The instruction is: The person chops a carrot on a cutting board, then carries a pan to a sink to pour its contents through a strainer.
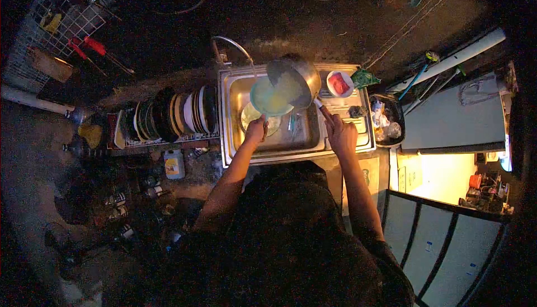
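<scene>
My left hand (257, 130) is closed on the near edge or handle of a pale blue round strainer (263, 103), held over the sink (225, 133). My right hand (342, 135) grips the brown handle of a metal pan (309, 78). The pan is tilted to the left, its rim over the strainer. A pale mass (286, 88), perhaps noodles, shows at the pan's mouth and in the strainer. Below them, a pale round dish (246, 118) sits in the basin, partly hidden.
A curved faucet (238, 44) rises behind the sink. On the drainboard stands a white bowl (348, 79) with something red inside. Plates fill a rack (193, 137) at left. A bin (398, 133) with trash stands right; a jug (174, 164) is low left.
</scene>
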`<state>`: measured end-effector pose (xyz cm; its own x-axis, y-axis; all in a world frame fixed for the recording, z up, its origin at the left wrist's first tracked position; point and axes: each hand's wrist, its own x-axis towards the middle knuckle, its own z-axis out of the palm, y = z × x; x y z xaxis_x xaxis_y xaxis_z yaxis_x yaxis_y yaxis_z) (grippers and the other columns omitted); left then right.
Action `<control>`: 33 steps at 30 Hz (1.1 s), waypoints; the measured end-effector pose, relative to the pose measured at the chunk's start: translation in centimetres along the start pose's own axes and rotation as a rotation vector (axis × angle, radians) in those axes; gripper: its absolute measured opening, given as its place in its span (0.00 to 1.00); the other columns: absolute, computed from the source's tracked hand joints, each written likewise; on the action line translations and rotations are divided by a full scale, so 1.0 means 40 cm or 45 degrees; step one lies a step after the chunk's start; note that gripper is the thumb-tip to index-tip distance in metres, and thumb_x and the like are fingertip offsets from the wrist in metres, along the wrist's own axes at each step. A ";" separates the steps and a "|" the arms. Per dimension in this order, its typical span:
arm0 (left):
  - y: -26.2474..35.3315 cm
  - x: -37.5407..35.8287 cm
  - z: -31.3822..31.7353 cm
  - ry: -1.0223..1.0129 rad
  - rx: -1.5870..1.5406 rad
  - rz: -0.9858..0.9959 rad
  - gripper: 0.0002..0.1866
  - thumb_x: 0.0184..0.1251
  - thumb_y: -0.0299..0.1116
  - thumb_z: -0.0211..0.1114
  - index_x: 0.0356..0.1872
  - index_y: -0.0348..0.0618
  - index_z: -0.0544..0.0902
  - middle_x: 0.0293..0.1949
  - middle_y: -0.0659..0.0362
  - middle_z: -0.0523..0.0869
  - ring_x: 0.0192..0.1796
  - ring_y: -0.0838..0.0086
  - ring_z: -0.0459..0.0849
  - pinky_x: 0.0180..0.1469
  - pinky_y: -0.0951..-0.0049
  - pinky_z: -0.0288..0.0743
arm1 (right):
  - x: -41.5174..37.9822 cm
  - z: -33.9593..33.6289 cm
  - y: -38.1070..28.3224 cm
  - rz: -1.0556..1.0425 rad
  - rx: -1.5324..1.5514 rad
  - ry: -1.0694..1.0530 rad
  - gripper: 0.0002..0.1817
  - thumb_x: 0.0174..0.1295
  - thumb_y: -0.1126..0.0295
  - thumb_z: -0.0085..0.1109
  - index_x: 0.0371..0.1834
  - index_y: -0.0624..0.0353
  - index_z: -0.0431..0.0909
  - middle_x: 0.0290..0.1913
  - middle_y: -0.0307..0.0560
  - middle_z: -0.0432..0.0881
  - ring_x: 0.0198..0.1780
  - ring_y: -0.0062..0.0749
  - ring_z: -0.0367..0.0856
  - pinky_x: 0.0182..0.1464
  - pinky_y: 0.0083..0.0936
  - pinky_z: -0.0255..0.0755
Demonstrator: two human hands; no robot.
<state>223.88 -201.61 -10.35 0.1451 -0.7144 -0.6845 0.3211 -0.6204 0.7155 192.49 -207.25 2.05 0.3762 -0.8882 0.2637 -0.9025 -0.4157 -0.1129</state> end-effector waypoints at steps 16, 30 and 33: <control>0.006 -0.011 0.036 -0.174 -0.260 -0.013 0.28 0.80 0.61 0.54 0.29 0.47 0.78 0.16 0.67 0.68 0.13 0.76 0.63 0.17 0.71 0.57 | -0.033 0.001 -0.008 0.030 -0.023 0.172 0.10 0.73 0.59 0.60 0.42 0.52 0.75 0.36 0.46 0.86 0.40 0.46 0.86 0.42 0.45 0.67; -0.215 0.083 -0.106 0.292 0.617 0.884 0.33 0.79 0.62 0.55 0.24 0.41 0.79 0.16 0.62 0.76 0.17 0.70 0.74 0.22 0.63 0.66 | 0.001 0.101 -0.076 0.402 0.644 -0.290 0.22 0.71 0.50 0.59 0.49 0.60 0.82 0.36 0.67 0.86 0.42 0.67 0.86 0.43 0.55 0.77; -0.190 0.001 -0.126 0.192 0.157 0.178 0.33 0.78 0.61 0.56 0.24 0.40 0.80 0.16 0.62 0.76 0.17 0.69 0.76 0.22 0.63 0.67 | 0.052 0.139 -0.120 0.370 0.643 -0.454 0.22 0.69 0.50 0.60 0.48 0.61 0.85 0.40 0.68 0.87 0.46 0.66 0.86 0.45 0.54 0.78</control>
<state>226.16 -195.32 -16.52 0.3215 -0.7453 -0.5841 0.1723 -0.5605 0.8100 198.75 -208.18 -2.19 0.2579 -0.9516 -0.1672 -0.8012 -0.1139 -0.5875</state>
